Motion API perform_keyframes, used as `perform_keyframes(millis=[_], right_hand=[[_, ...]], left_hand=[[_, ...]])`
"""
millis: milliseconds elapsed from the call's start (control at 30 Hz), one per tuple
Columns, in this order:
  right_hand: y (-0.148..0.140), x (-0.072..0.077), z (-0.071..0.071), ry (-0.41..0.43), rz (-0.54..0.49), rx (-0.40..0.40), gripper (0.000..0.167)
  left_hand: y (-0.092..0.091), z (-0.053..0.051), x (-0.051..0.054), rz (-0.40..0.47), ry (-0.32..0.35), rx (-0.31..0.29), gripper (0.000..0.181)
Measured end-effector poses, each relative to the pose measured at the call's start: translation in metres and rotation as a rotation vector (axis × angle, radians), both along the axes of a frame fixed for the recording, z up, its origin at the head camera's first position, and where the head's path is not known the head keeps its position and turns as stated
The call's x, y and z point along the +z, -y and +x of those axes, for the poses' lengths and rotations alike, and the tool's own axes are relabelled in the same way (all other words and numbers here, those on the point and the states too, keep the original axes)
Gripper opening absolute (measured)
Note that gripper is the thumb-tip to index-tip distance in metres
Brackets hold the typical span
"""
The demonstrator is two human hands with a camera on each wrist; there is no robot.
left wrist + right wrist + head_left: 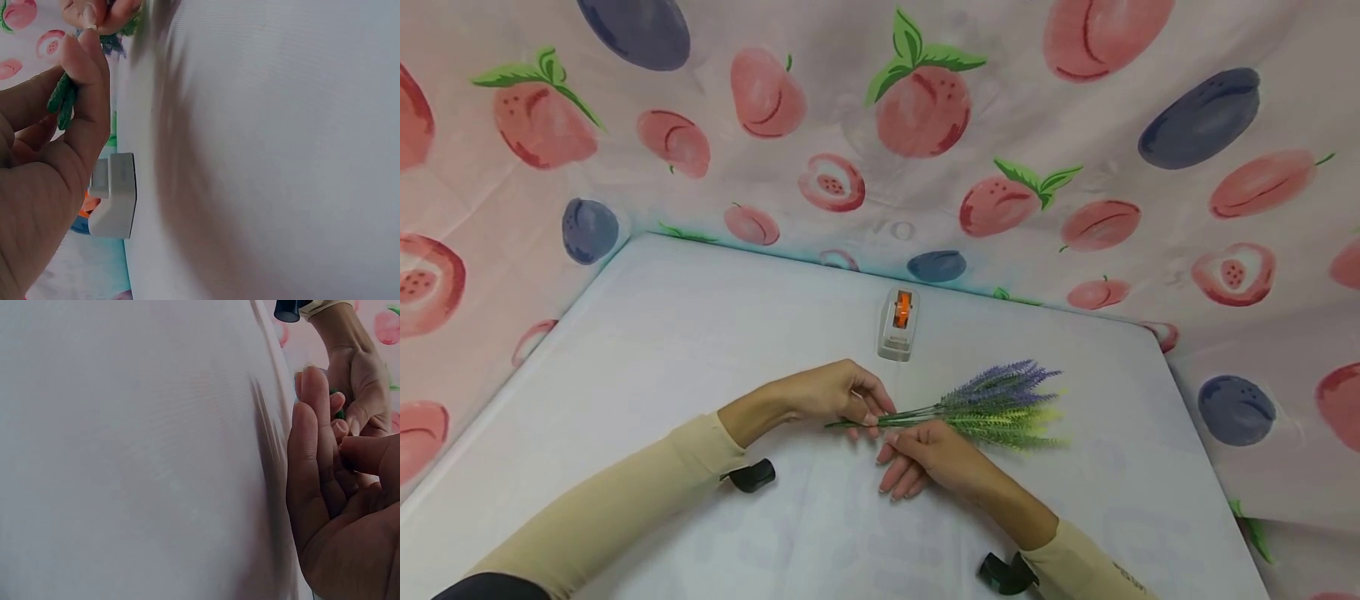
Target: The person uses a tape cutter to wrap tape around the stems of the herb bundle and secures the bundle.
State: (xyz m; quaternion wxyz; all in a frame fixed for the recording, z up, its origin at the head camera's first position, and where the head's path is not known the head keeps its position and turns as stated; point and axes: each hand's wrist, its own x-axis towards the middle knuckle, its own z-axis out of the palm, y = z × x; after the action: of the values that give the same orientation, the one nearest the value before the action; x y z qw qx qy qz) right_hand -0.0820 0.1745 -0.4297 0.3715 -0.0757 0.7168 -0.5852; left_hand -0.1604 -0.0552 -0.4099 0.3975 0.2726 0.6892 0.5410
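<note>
- My left hand (837, 394) is pinching the stems (917, 415) of flowers (1000, 412) pointing toward three o'clock.
- At its four o'clock, my right hand (936, 460) is nearly meeting it; I can't tell whether it's pinching.
- They're looking light, soft-tipped; stiffer stems are likely offering surer hold.

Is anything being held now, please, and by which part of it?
The left hand holds the purple and yellow flowers by their green stems, near the bare ends. Whether the right hand pinches anything cannot be told.
</note>
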Motion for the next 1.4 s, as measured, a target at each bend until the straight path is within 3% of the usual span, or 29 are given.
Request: perform_keyframes(millis=[167,367,733,867,1033,1167,1267,1400], right_hand=[[0.001,0.002,0.000,-0.013,0.019,-0.010,0.042],[0.000,0.007,-0.001,-0.075,0.035,-0.093,0.034],[-0.003,0.012,-0.002,-0.112,0.024,-0.152,0.045],[-0.004,0.014,-0.003,-0.167,0.024,-0.161,0.043],[-0.007,0.019,-0.003,-0.354,0.096,-0.143,0.029],[-0.008,0.025,-0.001,-0.602,0.210,-0.094,0.017],[-0.007,0.028,-0.002,-0.780,0.298,-0.059,0.017],[-0.005,0.030,-0.002,-0.918,0.422,-0.013,0.022]], left_hand=[[0.000,0.001,-0.002,0.000,0.027,-0.001,0.023],[0.000,0.001,-0.003,-0.018,0.017,0.001,0.023],[0.002,0.000,-0.004,-0.002,0.000,0.002,0.024],[0.002,0.000,-0.003,0.003,-0.006,0.001,0.023],[0.003,-0.001,-0.003,0.016,0.013,0.003,0.021],[0.003,-0.003,-0.006,0.030,0.033,0.011,0.020],[0.003,-0.004,-0.008,0.041,0.048,0.014,0.019],[0.004,-0.004,-0.007,0.037,0.066,0.018,0.018]])
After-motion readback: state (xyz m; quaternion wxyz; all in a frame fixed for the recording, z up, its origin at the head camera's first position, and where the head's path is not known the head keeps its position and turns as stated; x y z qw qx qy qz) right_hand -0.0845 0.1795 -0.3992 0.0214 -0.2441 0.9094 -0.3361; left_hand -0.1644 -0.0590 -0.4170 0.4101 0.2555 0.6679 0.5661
